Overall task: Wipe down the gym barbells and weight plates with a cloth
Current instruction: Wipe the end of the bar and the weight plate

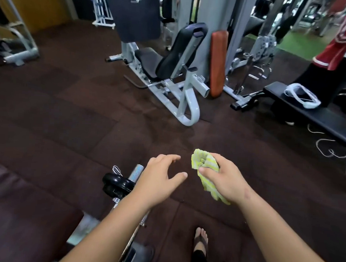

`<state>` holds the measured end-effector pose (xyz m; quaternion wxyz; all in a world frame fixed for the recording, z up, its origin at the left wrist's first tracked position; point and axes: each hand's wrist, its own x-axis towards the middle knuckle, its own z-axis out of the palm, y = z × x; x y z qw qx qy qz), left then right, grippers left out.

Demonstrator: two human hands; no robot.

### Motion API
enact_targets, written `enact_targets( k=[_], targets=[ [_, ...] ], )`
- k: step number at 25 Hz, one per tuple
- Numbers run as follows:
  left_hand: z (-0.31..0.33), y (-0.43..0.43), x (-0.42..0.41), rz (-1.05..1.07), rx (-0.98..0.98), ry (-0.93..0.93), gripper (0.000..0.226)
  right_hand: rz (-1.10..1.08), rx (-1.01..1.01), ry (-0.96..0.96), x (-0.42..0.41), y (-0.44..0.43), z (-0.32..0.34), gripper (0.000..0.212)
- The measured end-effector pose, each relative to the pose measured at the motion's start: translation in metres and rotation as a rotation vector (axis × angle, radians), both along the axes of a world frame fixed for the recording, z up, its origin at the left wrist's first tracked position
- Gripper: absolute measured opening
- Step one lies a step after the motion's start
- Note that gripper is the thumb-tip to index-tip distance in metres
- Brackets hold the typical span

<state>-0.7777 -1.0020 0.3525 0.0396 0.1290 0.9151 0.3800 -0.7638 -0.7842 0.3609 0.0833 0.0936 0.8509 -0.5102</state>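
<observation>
**Cloth in the right grip, barbell end under the open left**

The right grip [223,180] is closed round a yellow-green striped cloth [203,162], thumb pressed across its front. The cloth is bunched above the fingers and trails out below the wrist, so its long axis slants from upper left to lower right. It is held in the air over the dark rubber floor [69,126], apart from the bar.

The left grip [160,176] is open, with fingers spread and lightly curved, and holds nothing. It hovers just right of the barbell [136,171], and its forearm crosses over the shaft. Whether it touches the bar I cannot tell.

The barbell's long axis runs away from the person, and its chrome end points up-frame toward a grey seated machine [170,71]. Small black weight plates [116,184] sit on the sleeve just behind that end, with a spring clip [116,170] beside them. A maroon padded table [26,203] lies at the left. A sandalled foot [201,239] stands below the hands.
</observation>
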Motion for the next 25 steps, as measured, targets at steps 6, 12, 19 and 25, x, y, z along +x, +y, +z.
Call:
enact_targets(
  k=[6, 12, 19, 25],
  targets=[
    [-0.020, 0.019, -0.061, 0.232, 0.012, -0.045, 0.051, 0.239, -0.002, -0.050, -0.106, 0.011, -0.019, 0.033],
    [-0.038, 0.020, -0.065, 0.457, 0.006, -0.103, 0.050, 0.487, 0.069, -0.090, -0.175, -0.013, -0.044, 0.045],
    [-0.084, -0.033, -0.026, 0.703, 0.033, -0.214, 0.046, 0.732, 0.153, -0.158, -0.167, -0.090, -0.082, 0.036],
    [-0.106, -0.070, 0.005, 0.816, 0.039, -0.272, 0.044, 0.857, 0.165, -0.164, -0.161, -0.138, -0.107, 0.039]
  ],
)
